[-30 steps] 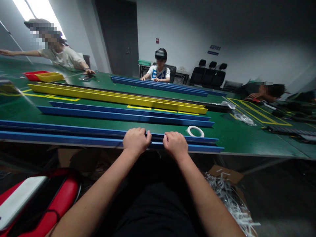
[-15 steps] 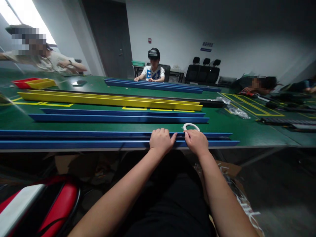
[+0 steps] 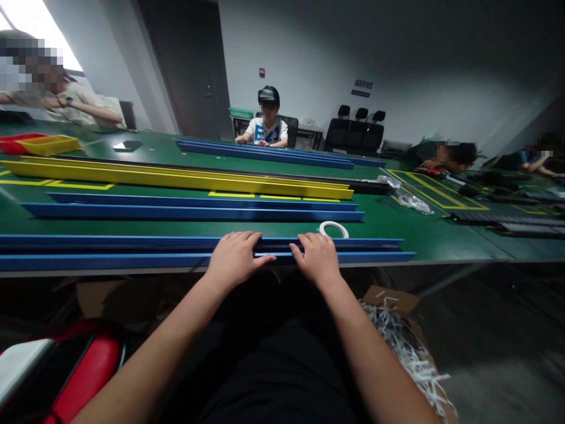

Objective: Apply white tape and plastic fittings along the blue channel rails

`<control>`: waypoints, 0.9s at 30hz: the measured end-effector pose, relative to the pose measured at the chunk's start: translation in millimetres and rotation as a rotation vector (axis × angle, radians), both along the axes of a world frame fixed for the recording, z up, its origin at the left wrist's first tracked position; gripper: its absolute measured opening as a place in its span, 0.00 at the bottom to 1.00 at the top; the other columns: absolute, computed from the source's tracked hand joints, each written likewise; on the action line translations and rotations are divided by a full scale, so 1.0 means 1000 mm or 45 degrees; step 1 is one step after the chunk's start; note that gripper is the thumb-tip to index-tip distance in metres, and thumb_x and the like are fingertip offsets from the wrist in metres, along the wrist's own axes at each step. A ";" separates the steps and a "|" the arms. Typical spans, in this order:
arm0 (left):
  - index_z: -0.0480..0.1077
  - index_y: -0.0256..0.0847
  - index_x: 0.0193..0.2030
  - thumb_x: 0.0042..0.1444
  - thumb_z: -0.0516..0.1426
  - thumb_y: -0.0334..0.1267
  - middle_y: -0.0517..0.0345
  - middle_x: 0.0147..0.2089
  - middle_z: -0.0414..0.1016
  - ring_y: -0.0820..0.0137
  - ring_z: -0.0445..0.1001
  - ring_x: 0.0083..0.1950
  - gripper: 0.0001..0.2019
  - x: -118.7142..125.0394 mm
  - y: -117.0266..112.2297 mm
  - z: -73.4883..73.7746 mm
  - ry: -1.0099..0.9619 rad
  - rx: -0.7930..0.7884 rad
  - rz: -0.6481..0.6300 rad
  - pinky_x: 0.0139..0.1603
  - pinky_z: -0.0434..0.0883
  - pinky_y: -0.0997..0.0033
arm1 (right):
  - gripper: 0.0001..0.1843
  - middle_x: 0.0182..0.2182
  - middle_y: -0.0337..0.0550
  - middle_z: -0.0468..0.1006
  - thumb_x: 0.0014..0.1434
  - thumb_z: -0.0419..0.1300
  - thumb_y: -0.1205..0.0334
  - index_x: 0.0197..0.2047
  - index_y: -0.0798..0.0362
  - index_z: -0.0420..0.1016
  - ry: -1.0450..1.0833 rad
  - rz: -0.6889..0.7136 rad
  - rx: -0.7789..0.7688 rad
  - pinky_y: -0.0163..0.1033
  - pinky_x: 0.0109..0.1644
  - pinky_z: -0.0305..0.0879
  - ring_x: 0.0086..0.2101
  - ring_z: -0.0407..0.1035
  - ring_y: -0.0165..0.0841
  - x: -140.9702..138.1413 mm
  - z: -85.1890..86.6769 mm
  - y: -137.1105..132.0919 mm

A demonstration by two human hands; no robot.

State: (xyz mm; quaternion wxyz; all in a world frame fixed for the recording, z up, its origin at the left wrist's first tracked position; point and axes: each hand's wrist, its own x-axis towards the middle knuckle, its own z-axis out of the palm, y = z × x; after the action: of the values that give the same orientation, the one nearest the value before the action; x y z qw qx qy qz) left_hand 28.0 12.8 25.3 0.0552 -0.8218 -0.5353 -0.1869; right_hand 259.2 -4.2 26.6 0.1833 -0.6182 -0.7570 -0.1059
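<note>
Red seat [image 3: 88, 371]: It was low on the left, with something white on it.
Box of paper strips [image 3: 408, 347]: It sat low on the right, below the table [image 3: 445, 241].
Left hand [image 3: 236, 256]: Its fingers bent over the near blue rail [image 3: 110, 261], and its thumb poked out to the right. I cannot tell if it squeezed.
Right hand [image 3: 316, 259]: It lay over the same rail, thumb pointing left, a gap away from the other hand. I cannot tell if it squeezed either.
Near blue rail: It lay right under both hands by the table's front edge. Its long way ran left to right. The right hand was nearer to the right end; the left end was out of sight.
White ring [image 3: 334, 224]: It lay flat just behind that rail, near the right hand.
Middle blue rail [image 3: 198, 212]: It ran left to right, farther back.
Yellow rail [image 3: 176, 176]: It lay behind that.
Far blue rails [image 3: 265, 155]: They lay near a seated person [image 3: 270, 131].
</note>
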 end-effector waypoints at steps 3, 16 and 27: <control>0.63 0.45 0.65 0.51 0.55 0.67 0.44 0.62 0.71 0.51 0.66 0.63 0.40 -0.033 0.010 0.000 0.131 -0.071 -0.030 0.62 0.59 0.55 | 0.26 0.49 0.49 0.76 0.69 0.44 0.43 0.56 0.49 0.72 0.007 0.069 -0.003 0.46 0.57 0.51 0.50 0.65 0.40 -0.036 0.001 0.000; 0.69 0.44 0.56 0.54 0.52 0.66 0.44 0.51 0.76 0.50 0.72 0.54 0.32 -0.047 0.015 0.010 0.289 -0.170 -0.027 0.52 0.62 0.55 | 0.29 0.40 0.48 0.80 0.71 0.38 0.47 0.40 0.51 0.78 0.036 0.005 0.000 0.45 0.49 0.54 0.44 0.69 0.39 -0.095 0.000 0.018; 0.68 0.42 0.56 0.53 0.51 0.70 0.44 0.47 0.76 0.52 0.73 0.50 0.36 0.019 0.010 0.012 0.228 0.010 -0.104 0.48 0.63 0.57 | 0.29 0.36 0.48 0.82 0.71 0.41 0.51 0.34 0.52 0.80 0.097 -0.094 0.152 0.43 0.47 0.54 0.40 0.71 0.37 -0.028 0.009 0.020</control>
State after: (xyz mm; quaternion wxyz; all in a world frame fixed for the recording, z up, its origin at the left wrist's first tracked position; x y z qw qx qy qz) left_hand 46.9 22.7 37.4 0.0986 -0.8561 -0.4937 -0.1169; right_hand 231.3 15.4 35.4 0.2445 -0.6373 -0.7184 -0.1339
